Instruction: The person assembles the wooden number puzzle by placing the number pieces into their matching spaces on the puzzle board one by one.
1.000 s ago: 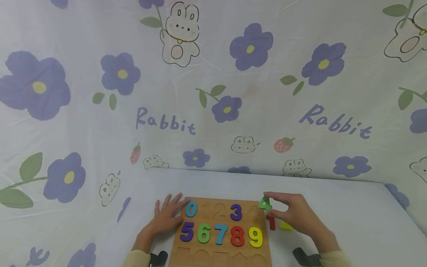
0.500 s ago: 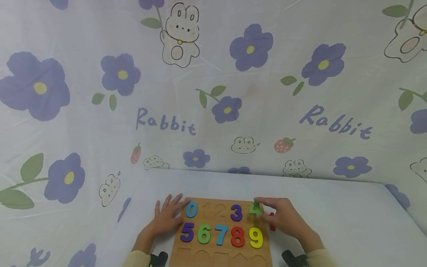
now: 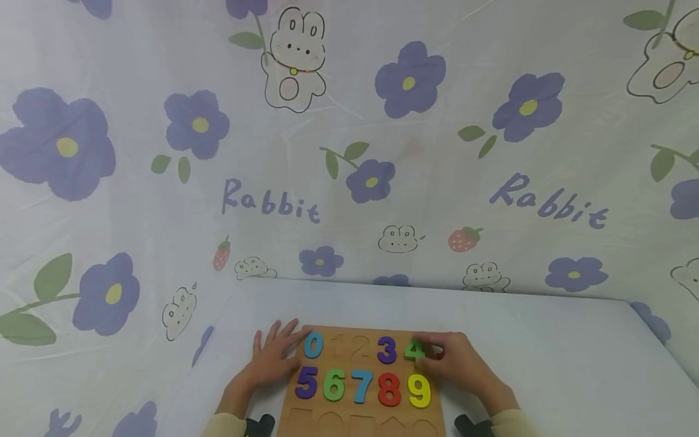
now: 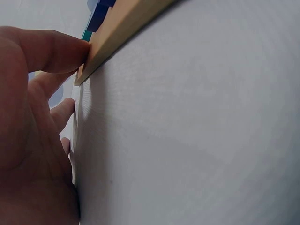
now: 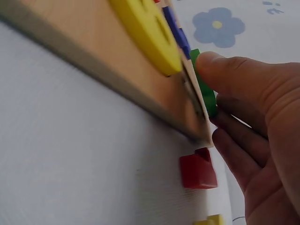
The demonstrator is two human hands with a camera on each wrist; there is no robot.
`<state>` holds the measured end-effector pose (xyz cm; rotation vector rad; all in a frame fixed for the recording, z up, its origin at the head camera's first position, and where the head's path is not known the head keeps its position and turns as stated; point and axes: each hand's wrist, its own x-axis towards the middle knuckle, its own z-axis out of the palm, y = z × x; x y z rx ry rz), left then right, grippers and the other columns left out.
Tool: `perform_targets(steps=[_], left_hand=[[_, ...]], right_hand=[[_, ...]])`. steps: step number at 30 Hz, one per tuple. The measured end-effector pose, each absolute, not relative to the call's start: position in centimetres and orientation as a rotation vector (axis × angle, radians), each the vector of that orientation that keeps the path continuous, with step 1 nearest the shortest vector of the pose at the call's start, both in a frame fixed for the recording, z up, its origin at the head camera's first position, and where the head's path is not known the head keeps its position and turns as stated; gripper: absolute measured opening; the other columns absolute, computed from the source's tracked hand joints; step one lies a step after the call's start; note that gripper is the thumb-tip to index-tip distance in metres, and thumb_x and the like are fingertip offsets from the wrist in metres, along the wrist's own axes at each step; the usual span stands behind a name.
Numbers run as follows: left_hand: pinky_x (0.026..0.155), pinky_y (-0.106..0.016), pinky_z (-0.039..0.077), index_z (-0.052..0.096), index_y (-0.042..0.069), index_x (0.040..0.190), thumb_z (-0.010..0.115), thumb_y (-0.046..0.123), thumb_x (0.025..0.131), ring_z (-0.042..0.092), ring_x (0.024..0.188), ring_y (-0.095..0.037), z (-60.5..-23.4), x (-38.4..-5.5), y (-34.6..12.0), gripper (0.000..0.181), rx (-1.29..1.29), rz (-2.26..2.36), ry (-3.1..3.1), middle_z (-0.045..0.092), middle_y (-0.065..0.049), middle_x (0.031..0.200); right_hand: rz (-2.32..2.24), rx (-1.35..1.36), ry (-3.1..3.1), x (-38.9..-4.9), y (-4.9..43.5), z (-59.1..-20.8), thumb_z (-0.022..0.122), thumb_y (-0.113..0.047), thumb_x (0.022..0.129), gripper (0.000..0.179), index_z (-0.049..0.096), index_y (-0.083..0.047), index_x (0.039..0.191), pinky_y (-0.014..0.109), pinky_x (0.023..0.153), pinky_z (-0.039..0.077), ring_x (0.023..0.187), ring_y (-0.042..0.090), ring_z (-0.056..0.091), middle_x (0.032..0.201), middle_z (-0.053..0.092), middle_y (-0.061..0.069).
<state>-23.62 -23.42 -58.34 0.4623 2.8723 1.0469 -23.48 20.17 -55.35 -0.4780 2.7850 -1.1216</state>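
A wooden number puzzle board (image 3: 357,409) lies on the white table. My right hand (image 3: 455,362) pinches a green number 4 (image 3: 413,351) between thumb and fingers at the board's upper right recess. In the right wrist view the green 4 (image 5: 203,84) stands tilted at the board's surface; whether it sits in the recess I cannot tell. My left hand (image 3: 273,359) rests at the board's upper left edge with fingers spread, thumb and index touching the wood. Bare outlines of 1 and 2 show between the blue 0 (image 3: 314,344) and the purple 3 (image 3: 386,350).
Beside the board's right edge lie a red piece (image 5: 198,171) and a yellow piece (image 5: 209,220), mostly hidden by my right hand in the head view. A second row holds several numbers, including a yellow 9 (image 3: 419,390). A patterned curtain (image 3: 415,139) hangs behind the table.
My right hand has carried the green 4 leftward and down from beyond the board's right edge to the upper right recess. My left hand has stayed in place.
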Motion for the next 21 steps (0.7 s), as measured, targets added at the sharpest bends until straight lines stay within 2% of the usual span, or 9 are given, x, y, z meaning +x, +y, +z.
perform_targets(steps=[5, 12, 21], left_hand=[[0.123, -0.084, -0.016, 0.056, 0.026, 0.162, 0.068, 0.017, 0.090, 0.007, 0.165, -0.059, -57.9, -23.5, -23.2, 0.073, 0.445, 1.057, 2.864, 0.036, -0.021, 0.176], [0.126, -0.082, -0.015, 0.053, 0.025, 0.164, 0.067, 0.017, 0.094, 0.006, 0.167, -0.057, -57.4, -23.4, -23.1, 0.072, 0.416, 0.977, 2.857, 0.033, -0.018, 0.179], [0.125, -0.083, -0.014, 0.056, 0.028, 0.162, 0.069, 0.018, 0.091, 0.008, 0.167, -0.057, -58.3, -23.8, -23.2, 0.073, 0.412, 0.977, 2.884, 0.035, -0.017, 0.178]], right_hand=[[-1.070, -0.477, 2.802, -23.6, 20.1, -55.9, 0.090, -0.026, 0.091, 0.050, 0.077, -0.019, 0.139, 0.025, 0.085, 0.064, 0.103, 0.012, 0.069, 0.127, 0.080, -0.003], [-1.039, -0.499, 2.815, -23.5, 19.9, -55.9, 0.090, -0.022, 0.091, 0.052, 0.076, -0.017, 0.141, 0.030, 0.087, 0.065, 0.102, 0.013, 0.068, 0.134, 0.078, 0.000], [-0.988, -0.498, 2.825, -23.5, 19.7, -55.8, 0.089, -0.019, 0.091, 0.053, 0.074, -0.016, 0.142, 0.030, 0.088, 0.064, 0.101, 0.011, 0.066, 0.137, 0.077, 0.000]])
